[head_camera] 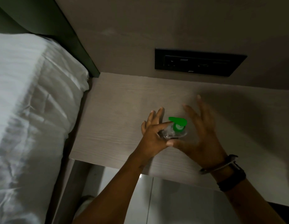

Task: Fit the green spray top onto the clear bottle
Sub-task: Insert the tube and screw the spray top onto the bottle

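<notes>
The left hand (154, 135) is pinching the clear bottle (173, 134) with the green spray top (178, 122) sitting on it — the right hand (199, 135) is waiting beside, fingers spread.

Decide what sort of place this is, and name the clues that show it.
Probably a bedroom, perhaps in a hotel: a bed with white bedding, a bedside table beside it, and a dark switch and socket panel on the wall.

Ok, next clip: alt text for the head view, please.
A clear bottle wearing a green spray top stands on a pale wood bedside table, pinched by the left hand; the right hand hovers open beside it. White bedding lies left.
</notes>
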{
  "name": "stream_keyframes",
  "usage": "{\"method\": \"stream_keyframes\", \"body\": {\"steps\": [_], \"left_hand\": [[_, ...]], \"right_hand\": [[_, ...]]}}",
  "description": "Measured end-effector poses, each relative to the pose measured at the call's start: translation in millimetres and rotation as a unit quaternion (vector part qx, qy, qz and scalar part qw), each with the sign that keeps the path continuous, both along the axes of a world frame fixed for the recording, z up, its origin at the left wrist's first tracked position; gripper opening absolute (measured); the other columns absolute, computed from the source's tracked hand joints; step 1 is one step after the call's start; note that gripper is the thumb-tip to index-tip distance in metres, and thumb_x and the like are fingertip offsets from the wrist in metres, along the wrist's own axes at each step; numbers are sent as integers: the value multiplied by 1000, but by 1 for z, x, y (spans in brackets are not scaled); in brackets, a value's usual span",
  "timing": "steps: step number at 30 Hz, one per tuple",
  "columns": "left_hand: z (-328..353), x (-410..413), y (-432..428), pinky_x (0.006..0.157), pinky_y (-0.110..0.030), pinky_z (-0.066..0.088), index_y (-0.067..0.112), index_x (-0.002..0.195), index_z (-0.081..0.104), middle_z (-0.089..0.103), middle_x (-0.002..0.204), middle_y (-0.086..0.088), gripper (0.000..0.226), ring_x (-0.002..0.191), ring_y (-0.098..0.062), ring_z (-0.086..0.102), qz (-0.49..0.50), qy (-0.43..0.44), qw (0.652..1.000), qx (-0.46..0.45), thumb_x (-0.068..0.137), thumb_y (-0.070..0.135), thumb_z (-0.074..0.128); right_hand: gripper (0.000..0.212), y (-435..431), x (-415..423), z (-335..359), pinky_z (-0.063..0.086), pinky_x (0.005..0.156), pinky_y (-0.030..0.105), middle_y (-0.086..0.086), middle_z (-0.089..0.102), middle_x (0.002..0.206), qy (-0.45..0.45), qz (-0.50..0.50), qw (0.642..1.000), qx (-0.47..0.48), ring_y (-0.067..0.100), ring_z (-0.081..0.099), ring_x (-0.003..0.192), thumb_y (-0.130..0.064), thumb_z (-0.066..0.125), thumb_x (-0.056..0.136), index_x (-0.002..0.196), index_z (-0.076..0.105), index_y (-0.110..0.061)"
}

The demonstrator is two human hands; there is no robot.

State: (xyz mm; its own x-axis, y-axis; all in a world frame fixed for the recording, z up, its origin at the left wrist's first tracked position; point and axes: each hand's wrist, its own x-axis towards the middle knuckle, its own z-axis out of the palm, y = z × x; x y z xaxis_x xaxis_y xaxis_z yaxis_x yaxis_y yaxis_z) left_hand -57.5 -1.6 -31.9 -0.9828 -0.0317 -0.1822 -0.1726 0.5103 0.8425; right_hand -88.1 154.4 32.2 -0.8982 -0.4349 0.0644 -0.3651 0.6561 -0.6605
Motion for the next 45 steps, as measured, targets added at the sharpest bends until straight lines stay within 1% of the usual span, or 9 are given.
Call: {"method": "stream_keyframes", "body": {"steps": [4, 10, 15, 20, 24, 29, 33, 38, 45], "left_hand": [[3, 3, -2, 117, -50, -10, 47, 124, 51, 1, 162, 9, 69, 148, -11, -13, 10, 6, 1000, -9, 64, 41, 84], [13, 2, -6, 114, -45, -14, 44, 120, 56, -3, 158, 14, 56, 148, -12, -15, -7, 82, 996, -25, 68, 47, 74], [18, 3, -6, 111, -38, -17, 50, 119, 54, -2, 158, 18, 55, 145, -5, -18, -4, 63, 998, -1, 68, 51, 74], [21, 4, -5, 114, -42, -16, 36, 120, 61, 0, 159, 13, 50, 146, -8, -16, 12, 56, 998, -10, 72, 49, 70], [25, 6, -2, 116, -45, -15, 39, 121, 59, -1, 159, 15, 53, 145, -5, -17, 8, 48, 999, -5, 71, 48, 75], [25, 5, -2, 117, -53, -14, 42, 119, 55, 0, 160, 11, 46, 147, -14, -16, 11, 43, 999, -17, 76, 39, 72], [23, 5, -1, 116, -49, -14, 45, 115, 57, 1, 159, 14, 48, 147, -10, -15, 13, 44, 999, -7, 72, 42, 77], [16, 5, -1, 114, -41, -19, 50, 108, 59, 2, 160, 13, 40, 142, 1, -22, 32, 77, 996, -27, 71, 63, 61], [12, 6, -1, 114, -45, -20, 35, 89, 69, 2, 162, 9, 40, 146, -8, -21, 30, 93, 994, -58, 66, 67, 62]], "right_hand": [[45, 3, -8, -4, 24, 105, 67, 9, 36, 147, 8, 9, 999, -40, 32, 19, 139, -26, 77, 71, 112, 59, -30], [70, -8, -12, -7, 16, 111, 59, 12, 26, 151, -25, -4, 1000, 1, 28, 15, 140, -50, 79, 59, 118, 53, -22], [34, -7, -10, 2, 26, 105, 64, 7, 46, 140, 0, -23, 999, -49, 30, 26, 136, -41, 76, 66, 92, 67, -21], [81, -11, -6, 1, 21, 111, 53, 11, 31, 148, -49, -39, 997, -40, 29, 22, 137, -66, 66, 54, 118, 52, -17], [44, -5, -3, -4, 28, 109, 59, 14, 46, 138, -16, -23, 995, -99, 33, 29, 134, -33, 74, 66, 102, 65, -9], [70, -12, 0, -6, 25, 110, 47, 7, 28, 148, -91, -28, 988, -118, 23, 21, 137, -44, 78, 58, 118, 53, -17], [34, -8, -3, -9, 24, 106, 67, 13, 42, 142, -10, -20, 996, -81, 32, 24, 138, -15, 79, 70, 101, 66, -14], [68, -13, -9, -6, 14, 109, 67, 13, 23, 153, -36, -49, 997, -40, 30, 11, 142, -63, 72, 58, 110, 59, -22], [39, 0, -10, -9, 17, 108, 68, 7, 29, 150, -20, -43, 998, -40, 32, 13, 141, -26, 81, 64, 99, 66, -26]]}}
